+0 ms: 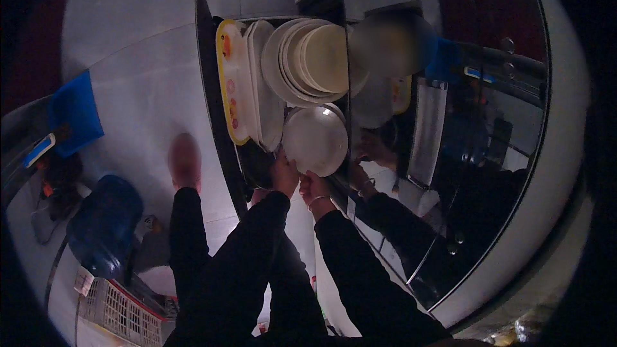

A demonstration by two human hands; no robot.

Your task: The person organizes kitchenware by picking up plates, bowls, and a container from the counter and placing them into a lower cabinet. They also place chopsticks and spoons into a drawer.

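Note:
An open drawer with a dark front holds white dishes. My left hand is at the near edge of a round white plate or shallow bowl, its fingers partly hidden. Beside it, my right hand, with a bracelet at the wrist, pinches the same dish's rim. Another dish shows just under that one. Beyond it in the drawer stands a stack of round plates and bowls. Along the drawer's front lie long white platters and a yellow-rimmed tray with a coloured pattern.
Glossy dark cabinet fronts on the right reflect the dishes and my arms. A blue dustpan, a dark blue plastic object and a grey plastic basket are at the left. My bare foot shows on the tiled floor left of the drawer.

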